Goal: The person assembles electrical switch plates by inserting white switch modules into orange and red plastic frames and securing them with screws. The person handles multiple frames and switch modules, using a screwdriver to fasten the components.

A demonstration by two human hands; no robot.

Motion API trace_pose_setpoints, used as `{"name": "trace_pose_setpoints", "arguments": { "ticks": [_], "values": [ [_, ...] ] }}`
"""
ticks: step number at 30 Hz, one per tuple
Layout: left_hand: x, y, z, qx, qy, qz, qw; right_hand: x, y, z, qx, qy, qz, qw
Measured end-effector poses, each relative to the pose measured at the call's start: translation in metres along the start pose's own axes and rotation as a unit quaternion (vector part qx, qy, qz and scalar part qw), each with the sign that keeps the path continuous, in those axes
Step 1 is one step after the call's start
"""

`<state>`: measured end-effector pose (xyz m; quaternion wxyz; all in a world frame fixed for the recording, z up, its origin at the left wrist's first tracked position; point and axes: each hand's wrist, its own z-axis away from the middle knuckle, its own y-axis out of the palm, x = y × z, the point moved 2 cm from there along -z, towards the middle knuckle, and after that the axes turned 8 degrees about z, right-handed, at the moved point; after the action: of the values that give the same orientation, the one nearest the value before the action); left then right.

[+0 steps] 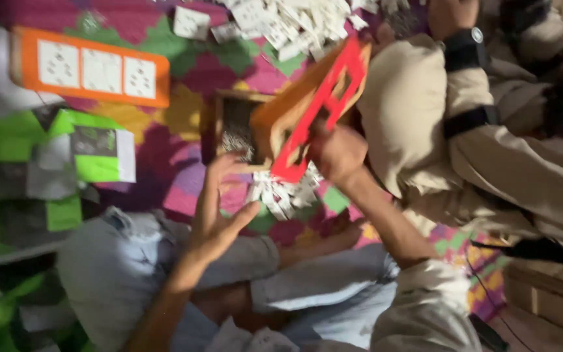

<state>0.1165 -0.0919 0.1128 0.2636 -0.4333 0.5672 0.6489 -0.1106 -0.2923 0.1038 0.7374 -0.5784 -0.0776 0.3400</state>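
Fingers of the right hand [337, 153] close around the lower end of a red and orange wooden switch-board frame [317, 104], holding it tilted on edge in the centre of the frame, its open cut-outs facing the camera. That tilt looks suited to letting small white parts [281, 195] drop out; a loose heap of them lies directly beneath the frame on the colourful patterned mat [184, 111]. The right forearm rises from the lower right, its rolled pale sleeve [425, 306] at the elbow.

Fingers of the left hand [219, 208] are spread wide and hold nothing, palm turned toward the frame, just left of the white heap, as if ready to catch or steady. Its forearm comes up from the bottom centre, over the person's pale trouser knees.

Behind the frame sits a shallow wooden tray [232, 127] with small grey pieces. At the upper left lies another orange board with three white socket plates [92, 68]. Green and white cartons [96, 153] are stacked at the left. Another person in beige clothing [490, 150] sits at the right.
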Motion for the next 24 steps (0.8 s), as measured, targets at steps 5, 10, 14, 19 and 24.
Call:
{"name": "trace_pose_setpoints", "arguments": {
  "ticks": [5,10,14,19,24],
  "values": [
    [0.000,0.029,0.031,0.213,-0.021,0.101,0.972,0.021,0.068,0.160,-0.024,-0.077,-0.107,0.991],
    [0.014,0.050,0.071,0.288,-0.160,0.338,0.882,0.075,0.071,0.216,-0.525,-0.169,-0.208,0.808],
    [0.025,0.045,0.079,0.160,-0.252,0.408,0.863,0.097,0.028,0.235,-0.434,-0.127,-0.229,0.862],
    [0.038,0.049,0.086,0.144,-0.305,0.390,0.857,0.104,-0.019,0.256,-0.192,0.035,-0.365,0.910],
    [0.050,0.053,0.109,0.130,-0.306,0.432,0.838,0.113,-0.046,0.272,-0.168,0.015,-0.334,0.927]
  ]
}}
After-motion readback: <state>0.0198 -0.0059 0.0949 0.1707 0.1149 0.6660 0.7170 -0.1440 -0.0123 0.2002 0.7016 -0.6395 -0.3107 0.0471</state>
